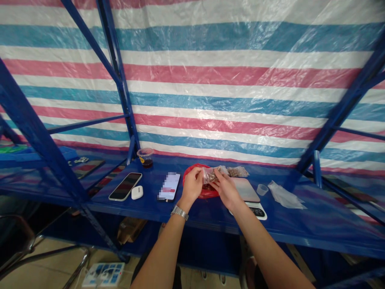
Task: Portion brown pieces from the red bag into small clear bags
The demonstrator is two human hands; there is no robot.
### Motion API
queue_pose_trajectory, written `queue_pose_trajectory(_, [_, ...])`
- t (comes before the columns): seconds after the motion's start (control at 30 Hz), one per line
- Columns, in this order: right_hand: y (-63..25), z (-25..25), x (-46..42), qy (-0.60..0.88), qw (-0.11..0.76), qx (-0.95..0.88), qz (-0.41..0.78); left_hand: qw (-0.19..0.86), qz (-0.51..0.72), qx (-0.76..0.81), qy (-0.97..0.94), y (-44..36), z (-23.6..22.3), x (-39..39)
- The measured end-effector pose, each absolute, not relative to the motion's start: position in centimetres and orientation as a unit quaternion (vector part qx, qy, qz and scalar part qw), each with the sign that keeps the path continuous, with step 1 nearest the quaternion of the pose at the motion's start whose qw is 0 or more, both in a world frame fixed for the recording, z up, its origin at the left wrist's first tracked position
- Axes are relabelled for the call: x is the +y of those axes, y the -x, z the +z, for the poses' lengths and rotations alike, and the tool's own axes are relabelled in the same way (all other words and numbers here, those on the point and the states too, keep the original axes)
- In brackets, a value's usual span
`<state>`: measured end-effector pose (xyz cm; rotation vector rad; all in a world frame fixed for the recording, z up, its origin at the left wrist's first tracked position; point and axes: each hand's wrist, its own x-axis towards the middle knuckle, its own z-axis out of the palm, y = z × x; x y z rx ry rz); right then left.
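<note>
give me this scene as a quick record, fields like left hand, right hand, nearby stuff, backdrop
left hand: hand pinching one end of a small clear bag
right hand: hand on the same bag's other side
under hands: red container, contents mostly hidden
right side: filled bag, scale, small cup, clear plastic
left side: lit phone, dark phone, white case, lidded cup with dark contents
left wrist: metal watch
surface: blue shelf
backdrop: striped sheet
</note>
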<state>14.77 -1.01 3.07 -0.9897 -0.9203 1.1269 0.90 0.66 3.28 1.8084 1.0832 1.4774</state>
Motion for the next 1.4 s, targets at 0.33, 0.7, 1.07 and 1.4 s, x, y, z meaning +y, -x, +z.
queue_pose_trajectory(0.33, [-14.7, 2.6, 2.0, 0.514, 0.639, -0.526, 0.226, 0.097, 0.402, 0.489, -0.768, -0.5, 2.4, -1.0])
queue_pose_trajectory(0.7, [-14.8, 3.2, 0.7, 0.502, 0.597, -0.577, 0.241, 0.054, 0.369, 0.516, -0.771, -1.9, 1.8, 0.0])
queue_pose_trajectory(1.07, [-15.0, 4.5, 0.1, 0.506, 0.583, -0.601, 0.206, 0.044, 0.360, 0.524, -0.770, -1.8, 1.6, 0.4])
queue_pose_trajectory(1.4, [-14.4, 4.8, -1.5, 0.556, 0.549, -0.618, 0.085, 0.104, 0.432, 0.454, -0.772, -1.5, 1.7, 0.6])
